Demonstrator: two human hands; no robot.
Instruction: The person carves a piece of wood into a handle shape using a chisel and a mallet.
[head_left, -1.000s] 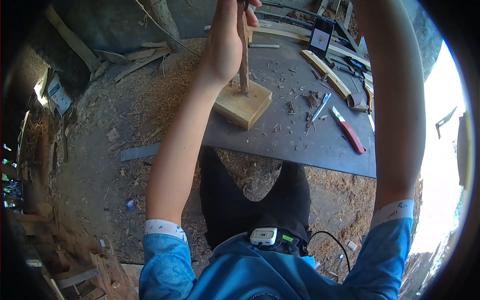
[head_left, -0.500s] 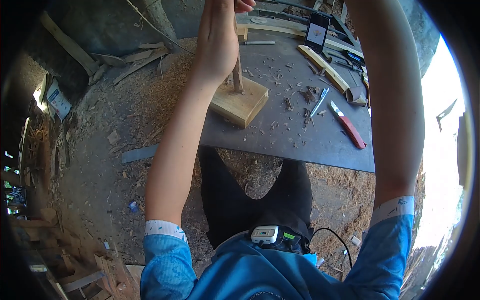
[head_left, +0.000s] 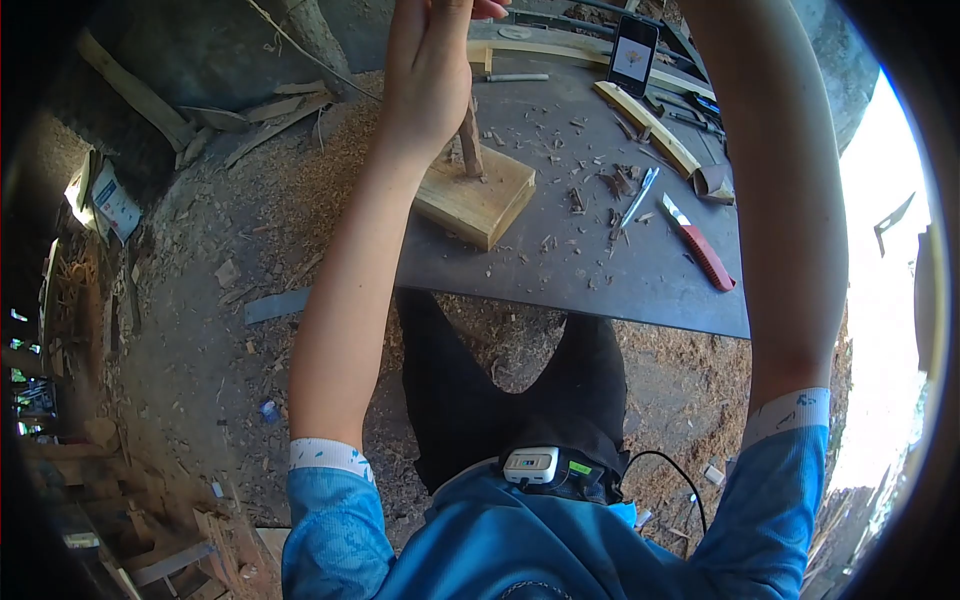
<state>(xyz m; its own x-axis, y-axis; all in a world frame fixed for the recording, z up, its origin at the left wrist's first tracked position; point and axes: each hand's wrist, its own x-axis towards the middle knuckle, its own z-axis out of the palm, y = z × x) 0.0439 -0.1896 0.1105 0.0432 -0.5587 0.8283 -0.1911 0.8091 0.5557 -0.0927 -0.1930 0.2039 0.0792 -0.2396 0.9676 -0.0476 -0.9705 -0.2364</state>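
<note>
My left hand (head_left: 430, 75) is raised at the top edge, beside a thin brown wooden stick (head_left: 470, 140) that stands on a pale wooden block (head_left: 480, 197). Its fingers are cut off by the frame, so its grip is hidden. Only some fingertips of my right hand (head_left: 489, 9) show at the top edge, next to my left hand; what they hold cannot be made out. The block lies on the dark table (head_left: 580, 270) near its front left corner.
Right of the block lie wood shavings (head_left: 620, 182), a blue-white pen-like tool (head_left: 640, 197) and a red-handled knife (head_left: 700, 243). Farther back are a propped phone (head_left: 632, 58), a wooden strip (head_left: 648, 128) and a grey rod (head_left: 517, 77). Dry wood pieces (head_left: 275, 120) lie at the left.
My left hand and forearm have shifted slightly up and left. The table and the things on it appear slightly higher in view. The stick leans a little more to the left.
</note>
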